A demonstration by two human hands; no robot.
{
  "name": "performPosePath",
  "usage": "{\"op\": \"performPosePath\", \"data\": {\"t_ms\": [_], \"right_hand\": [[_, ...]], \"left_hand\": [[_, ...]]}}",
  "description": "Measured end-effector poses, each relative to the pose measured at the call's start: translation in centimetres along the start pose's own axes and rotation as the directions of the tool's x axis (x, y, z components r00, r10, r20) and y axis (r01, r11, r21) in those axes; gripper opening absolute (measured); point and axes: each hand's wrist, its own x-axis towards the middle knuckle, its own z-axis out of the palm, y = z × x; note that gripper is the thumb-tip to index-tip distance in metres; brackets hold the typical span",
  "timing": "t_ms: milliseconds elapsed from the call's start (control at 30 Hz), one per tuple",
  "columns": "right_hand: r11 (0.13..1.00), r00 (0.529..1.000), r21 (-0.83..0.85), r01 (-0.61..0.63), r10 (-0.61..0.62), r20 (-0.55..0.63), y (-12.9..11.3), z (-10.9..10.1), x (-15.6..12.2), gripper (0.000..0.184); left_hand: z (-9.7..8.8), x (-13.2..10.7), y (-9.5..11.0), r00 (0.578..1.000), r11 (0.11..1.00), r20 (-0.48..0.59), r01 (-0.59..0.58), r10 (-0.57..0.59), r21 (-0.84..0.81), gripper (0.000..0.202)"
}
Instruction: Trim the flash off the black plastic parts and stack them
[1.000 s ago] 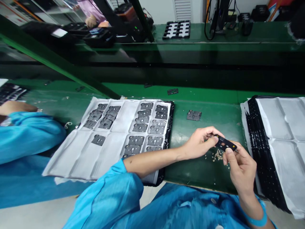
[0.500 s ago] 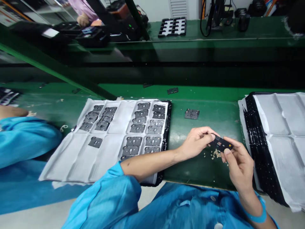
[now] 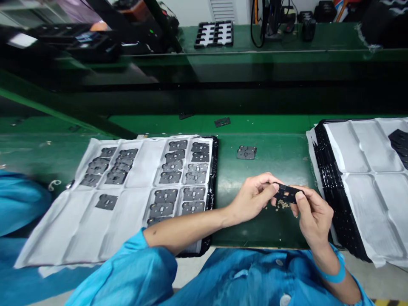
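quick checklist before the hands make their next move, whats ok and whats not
1. Bare left hand grips one end of the flat black rectangular plate: ok.
2. Bare right hand grips its other end: ok.
3. Small tan chips cleared off the glossy green tabletop: not ok, scattered loose there.
4. Flat dark-grey slotted pieces all lying apart in the white-lined black tray: not ok, several overlap.
5. Held plate's underside unmarked: cannot tell, hidden from view.

You work at a green bench (image 3: 239,231) in a factory workshop: left of your left hand (image 3: 248,199), a lined tray (image 3: 127,216) of matching dark plates (image 3: 107,202); right of your right hand (image 3: 315,216), stacked trays (image 3: 336,187); beyond both, a second bench (image 3: 338,39) with equipment (image 3: 308,29); farther left, a co-worker's blue sleeve (image 3: 21,204).
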Motion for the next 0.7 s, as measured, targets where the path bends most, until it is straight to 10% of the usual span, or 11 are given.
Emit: {"op": "performPosePath", "data": {"t_ms": [300, 700], "right_hand": [[0.992, 0.991, 0.010, -0.130, 0.130, 0.013, 0.6, -0.7, 0.2, 0.029], [0.952, 0.947, 0.112, -0.283, 0.259, 0.187, 1.0, -0.9, 0.4, 0.031]], "left_hand": [[0.2, -0.8, -0.4, 0.999, 0.999, -0.001, -0.041, 0.041, 0.008, 0.030], [-1.1, -0.9, -0.3, 0.980, 0.976, 0.081, 0.190, -0.182, -0.103, 0.034]]}}
